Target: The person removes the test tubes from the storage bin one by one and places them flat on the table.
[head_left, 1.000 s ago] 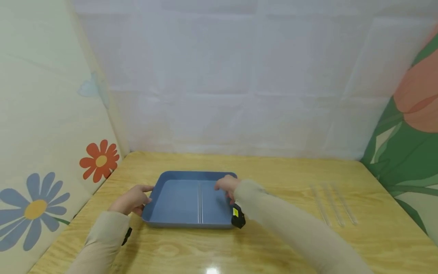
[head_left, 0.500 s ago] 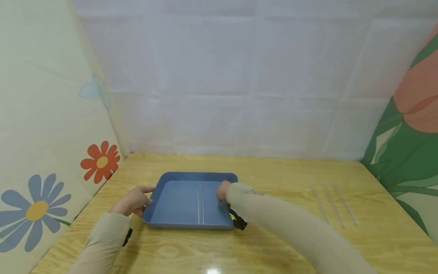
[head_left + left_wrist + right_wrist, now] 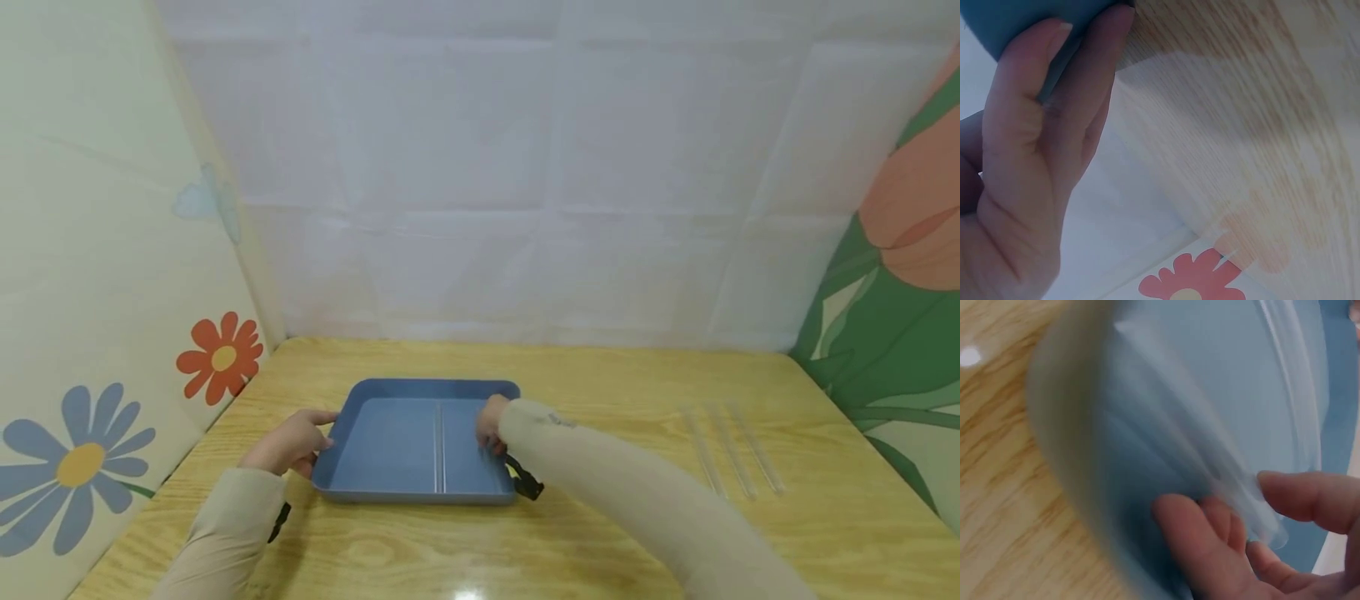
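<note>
A blue shallow tray point(image 3: 390, 442) stands on the wooden table. My left hand point(image 3: 288, 442) grips its left wall, thumb on one side and fingers on the other, as the left wrist view shows with the left hand point(image 3: 1035, 131) on the tray's wall point(image 3: 1035, 15). Inside the tray's right part is my right hand point(image 3: 491, 423). In the right wrist view the right hand point(image 3: 1241, 540) pinches a clear tube point(image 3: 1194, 415) near its rounded end, close to the tray wall. A second clear tube point(image 3: 1291, 381) lies across the tray floor, also seen from the head as a clear tube point(image 3: 439, 450).
Several clear tubes point(image 3: 723, 450) lie side by side on the right of the wooden table point(image 3: 600, 383). A white cloth point(image 3: 480, 183) hangs behind, with flowered cloths point(image 3: 112, 267) at the sides.
The right hand has moved slightly down and turned over inside the right part of the tray, its black wrist strap turning with it. My left hand keeps its grip; the tray stays put.
</note>
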